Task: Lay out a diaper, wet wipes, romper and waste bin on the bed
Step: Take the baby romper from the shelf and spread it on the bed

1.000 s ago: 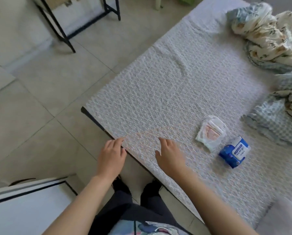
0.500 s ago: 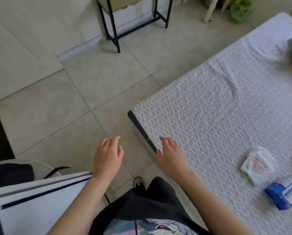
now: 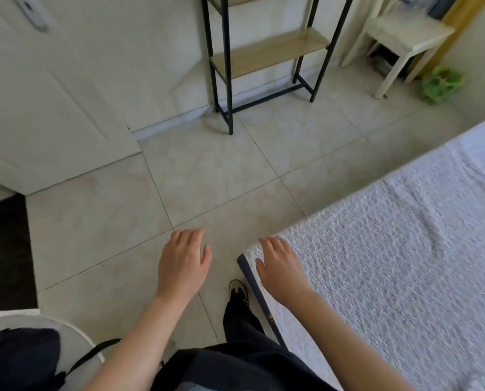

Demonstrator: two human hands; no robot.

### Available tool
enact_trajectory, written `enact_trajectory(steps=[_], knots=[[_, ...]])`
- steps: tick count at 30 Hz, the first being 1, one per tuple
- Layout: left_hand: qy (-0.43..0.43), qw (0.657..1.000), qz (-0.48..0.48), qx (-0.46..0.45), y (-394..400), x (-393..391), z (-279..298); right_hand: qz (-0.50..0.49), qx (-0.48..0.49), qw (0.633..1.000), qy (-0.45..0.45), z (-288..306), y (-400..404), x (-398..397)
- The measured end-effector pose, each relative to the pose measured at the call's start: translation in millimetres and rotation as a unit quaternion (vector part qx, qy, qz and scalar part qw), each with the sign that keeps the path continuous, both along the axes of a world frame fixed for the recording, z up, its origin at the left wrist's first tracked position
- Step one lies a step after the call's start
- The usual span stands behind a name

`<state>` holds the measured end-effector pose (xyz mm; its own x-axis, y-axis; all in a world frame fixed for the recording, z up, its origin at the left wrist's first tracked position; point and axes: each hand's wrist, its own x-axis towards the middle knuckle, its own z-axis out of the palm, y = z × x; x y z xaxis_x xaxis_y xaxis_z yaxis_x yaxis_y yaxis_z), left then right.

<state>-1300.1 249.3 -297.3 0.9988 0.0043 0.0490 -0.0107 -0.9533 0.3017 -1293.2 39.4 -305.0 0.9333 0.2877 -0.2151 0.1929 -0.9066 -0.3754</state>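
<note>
The bed [image 3: 399,249], covered in a white textured spread, fills the right side of the view, its near corner at lower centre. My right hand [image 3: 280,266] hovers palm down over that corner, fingers apart, holding nothing. My left hand [image 3: 183,263] is out over the tiled floor just left of the bed, also empty with fingers spread. The diaper, wet wipes and romper are out of view. No waste bin can be made out.
A black metal shelf with wooden boards [image 3: 264,55] stands against the far wall. A white stool [image 3: 402,38] and a green bag [image 3: 441,83] sit at the far right. A white door [image 3: 38,108] is at left. A round white item with a dark bag [image 3: 24,359] lies at lower left.
The view has swung left, away from the bed. The diaper and the blue wipes pack have slid out of sight on the right. Both hands stay empty and keep their pose.
</note>
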Motion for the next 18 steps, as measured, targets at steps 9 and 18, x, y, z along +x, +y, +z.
enact_trajectory(steps=[9, 18], knots=[[0.006, 1.0, -0.007, -0.002, 20, 131, 13, 0.026, -0.016, 0.998, -0.05, 11, 24, 146], [0.012, 0.998, -0.061, -0.011, 42, 260, -2, -0.031, -0.017, 0.998, -0.046, 2, 43, 260]])
